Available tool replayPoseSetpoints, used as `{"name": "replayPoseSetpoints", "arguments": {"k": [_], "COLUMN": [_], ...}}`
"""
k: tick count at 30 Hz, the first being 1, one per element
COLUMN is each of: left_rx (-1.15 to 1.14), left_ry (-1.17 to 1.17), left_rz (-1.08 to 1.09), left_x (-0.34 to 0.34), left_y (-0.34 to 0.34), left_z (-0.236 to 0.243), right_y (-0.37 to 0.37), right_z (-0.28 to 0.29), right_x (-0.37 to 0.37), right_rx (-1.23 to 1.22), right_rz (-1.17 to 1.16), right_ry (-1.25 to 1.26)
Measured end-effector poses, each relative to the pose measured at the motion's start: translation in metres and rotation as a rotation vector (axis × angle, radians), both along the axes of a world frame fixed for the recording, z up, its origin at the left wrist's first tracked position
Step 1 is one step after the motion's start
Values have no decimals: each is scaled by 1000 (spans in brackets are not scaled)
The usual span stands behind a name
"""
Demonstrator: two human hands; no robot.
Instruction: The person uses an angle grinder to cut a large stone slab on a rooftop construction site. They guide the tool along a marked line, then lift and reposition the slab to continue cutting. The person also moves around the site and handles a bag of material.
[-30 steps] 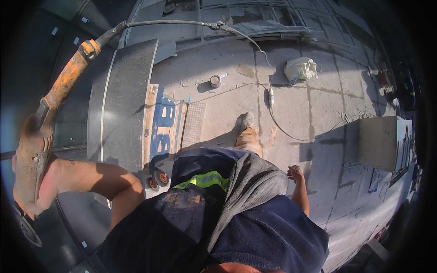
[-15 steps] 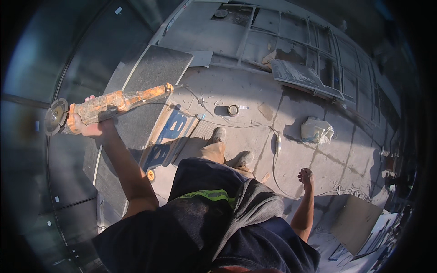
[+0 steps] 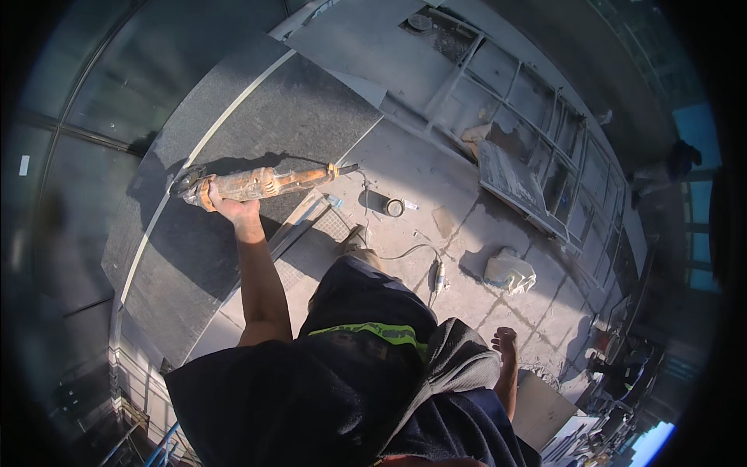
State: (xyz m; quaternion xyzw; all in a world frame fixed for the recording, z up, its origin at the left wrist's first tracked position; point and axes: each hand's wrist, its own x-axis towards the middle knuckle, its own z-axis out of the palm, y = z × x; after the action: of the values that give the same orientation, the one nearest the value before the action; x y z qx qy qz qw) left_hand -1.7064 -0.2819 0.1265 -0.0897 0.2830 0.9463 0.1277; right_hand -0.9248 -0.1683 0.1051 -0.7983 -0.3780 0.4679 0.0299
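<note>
My left hand is wrapped round the body of a dusty orange angle grinder, close behind its disc end. The grinder lies across or just above a dark grey panel, its disc at a pale strip that runs along the panel. Contact between disc and panel cannot be made out. From the grinder's tail a cord trails toward the floor. At my right side hangs my right hand, its fingers loosely bent and somewhat apart, with nothing visible in it.
On the dusty floor stand a round tin and a whitish bag. A cable connector lies between my legs and the bag. Farther off is a metal frame with a loose board against it. Dark glazed panels rise at left.
The angle grinder in my left hand has come down and right, from in front of the glazing to the dark panel. My view has turned; my right hand still hangs at my side.
</note>
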Motion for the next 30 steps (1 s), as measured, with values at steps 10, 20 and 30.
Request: {"name": "replayPoseSetpoints", "arguments": {"k": [10,20,30], "left_rx": [-202,-191,-177], "left_ry": [145,-52,-221], "left_rz": [45,156,212], "left_x": [-12,-27,-26], "left_y": [6,11,26], "left_z": [-36,-66,-55], "right_y": [121,161,251], "right_z": [74,75,8], "right_x": [-133,-158,-182], "right_rx": [160,113,-72], "right_rz": [381,499,569], "right_ry": [-86,-146,-83]}}
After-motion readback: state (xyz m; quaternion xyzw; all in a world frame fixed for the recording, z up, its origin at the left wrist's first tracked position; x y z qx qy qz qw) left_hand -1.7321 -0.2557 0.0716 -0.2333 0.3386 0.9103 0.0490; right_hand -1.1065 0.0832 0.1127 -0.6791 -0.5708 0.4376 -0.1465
